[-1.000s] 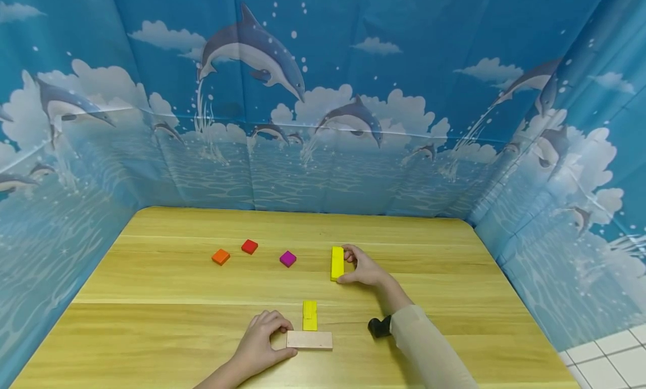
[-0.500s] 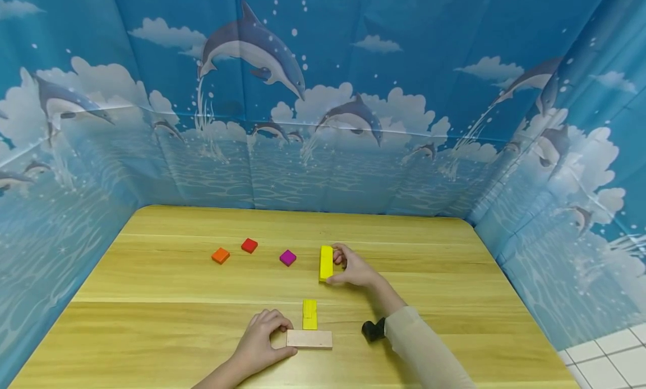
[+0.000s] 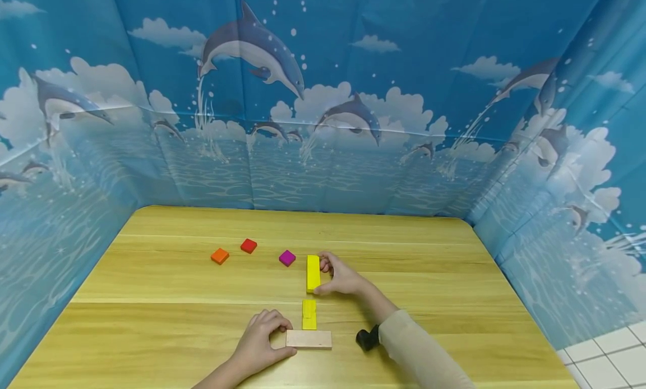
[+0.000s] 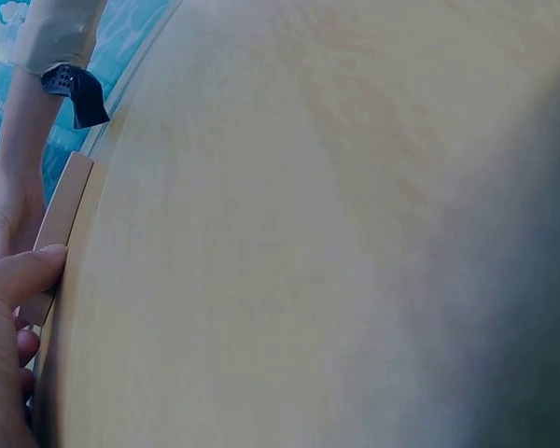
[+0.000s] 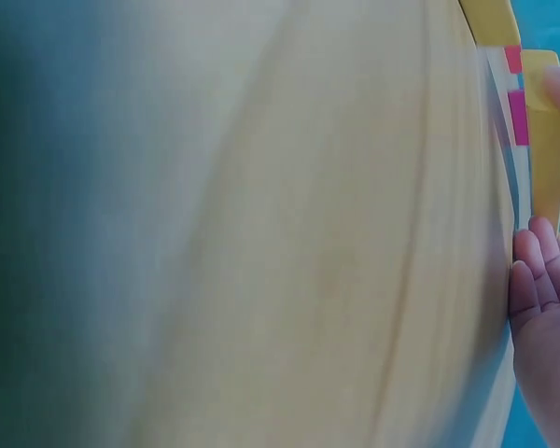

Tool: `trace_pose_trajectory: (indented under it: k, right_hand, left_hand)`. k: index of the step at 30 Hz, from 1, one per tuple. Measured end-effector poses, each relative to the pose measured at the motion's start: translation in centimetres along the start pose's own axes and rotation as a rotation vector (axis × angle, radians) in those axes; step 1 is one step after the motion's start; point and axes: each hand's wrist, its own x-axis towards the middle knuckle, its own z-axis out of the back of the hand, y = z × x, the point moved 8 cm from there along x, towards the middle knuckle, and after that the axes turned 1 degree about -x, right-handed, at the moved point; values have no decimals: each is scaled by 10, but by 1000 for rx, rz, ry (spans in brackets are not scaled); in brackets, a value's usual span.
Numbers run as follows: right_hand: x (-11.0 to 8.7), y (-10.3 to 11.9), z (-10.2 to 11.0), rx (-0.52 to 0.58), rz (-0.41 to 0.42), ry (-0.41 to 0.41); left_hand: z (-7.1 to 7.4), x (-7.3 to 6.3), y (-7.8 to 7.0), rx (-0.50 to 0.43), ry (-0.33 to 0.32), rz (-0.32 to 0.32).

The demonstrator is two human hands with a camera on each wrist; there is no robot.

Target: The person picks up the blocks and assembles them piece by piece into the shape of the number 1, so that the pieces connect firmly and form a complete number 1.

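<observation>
Head view, yellow block (image 3: 313, 273), between right fingers (image 3: 329, 257)

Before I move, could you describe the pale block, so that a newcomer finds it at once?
On the wooden table, find the left hand, at the near side. It grips one end of the pale block; unlike the lengthwise yellow piece just beyond, this lies crosswise.
</observation>
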Motion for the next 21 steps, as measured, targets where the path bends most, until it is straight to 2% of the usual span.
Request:
trace_pose_trajectory:
  k: [12,21]
  right_hand:
    - [1,1,-8,-80,0,5]
    - [1,4,-11,-141,18,30]
  left_hand:
    - [0,-1,-4,13,-29,-32]
    - [0,-1,-4,13,-28,-27]
